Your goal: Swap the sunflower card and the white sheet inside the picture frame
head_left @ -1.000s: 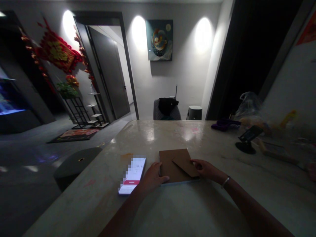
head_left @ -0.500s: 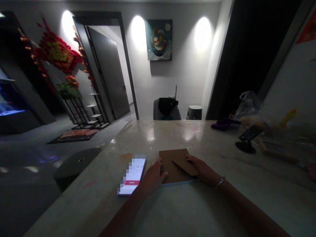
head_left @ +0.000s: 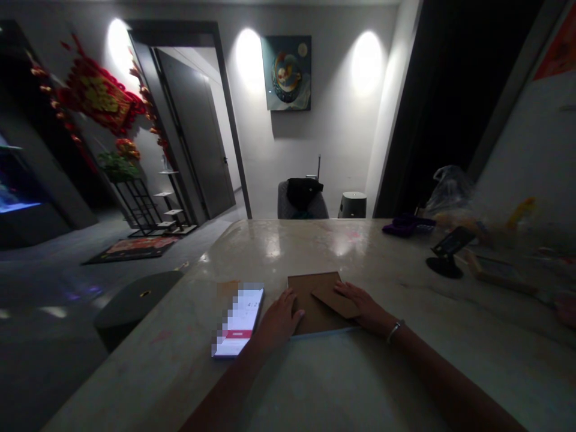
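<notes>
A brown, square-cornered cardboard sheet or notebook cover (head_left: 303, 287) lies flat on the table in front of me, a pale edge showing along its near side. On its right half rests a smaller angled brown piece (head_left: 333, 302); whether it is a folded corner or a separate piece I cannot tell. My left hand (head_left: 279, 315) lies on the left edge of the brown sheet, fingers stretched forward and thumb apart. Over the right end of the angled piece, my right hand (head_left: 361, 306) rests with fingers extended and lying flat. Left of my left hand is a lit phone (head_left: 245, 313).
The stone-look table (head_left: 342, 384) stretches forward. At the right stand a black phone stand (head_left: 447, 255), a wooden frame (head_left: 497, 271), a purple item (head_left: 407, 225) and a clear plastic bag (head_left: 450, 192). A round stool (head_left: 135, 300) is at the left, a grey chair (head_left: 302, 204) beyond.
My right hand's fingers have spread out flatter over the angled brown piece. The left hand stays at the sheet's left edge, and the view has shifted slightly.
</notes>
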The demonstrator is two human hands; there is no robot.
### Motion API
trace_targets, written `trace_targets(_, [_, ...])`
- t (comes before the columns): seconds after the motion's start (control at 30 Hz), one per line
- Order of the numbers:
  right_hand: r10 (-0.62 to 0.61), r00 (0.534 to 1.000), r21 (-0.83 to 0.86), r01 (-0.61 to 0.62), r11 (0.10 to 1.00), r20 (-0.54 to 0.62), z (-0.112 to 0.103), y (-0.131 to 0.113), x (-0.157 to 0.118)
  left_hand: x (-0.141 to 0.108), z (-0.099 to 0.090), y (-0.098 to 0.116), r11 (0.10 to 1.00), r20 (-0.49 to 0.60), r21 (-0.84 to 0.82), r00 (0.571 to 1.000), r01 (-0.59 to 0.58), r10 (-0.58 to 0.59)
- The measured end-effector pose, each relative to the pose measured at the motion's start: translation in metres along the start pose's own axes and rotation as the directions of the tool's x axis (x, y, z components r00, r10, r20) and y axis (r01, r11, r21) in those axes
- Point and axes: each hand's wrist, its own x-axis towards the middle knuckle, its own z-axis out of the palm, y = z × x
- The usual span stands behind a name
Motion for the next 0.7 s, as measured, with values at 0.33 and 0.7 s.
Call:
trace_targets(0.33, [-0.005,0.989,0.152,-0.018,0.988,0.150,-0.013,-0.005,0.003,-0.006,-0.022,-0.012,0.996,0.207,-0.089,0.978,0.026,-0.007])
trace_targets(0.7, [0.024,0.978,0.141,-0.054,0.989,0.205,-0.020,-0.012,0.001,-0.005,-0.020,-0.017,0.991,0.222,-0.129,0.975,0.020,0.009])
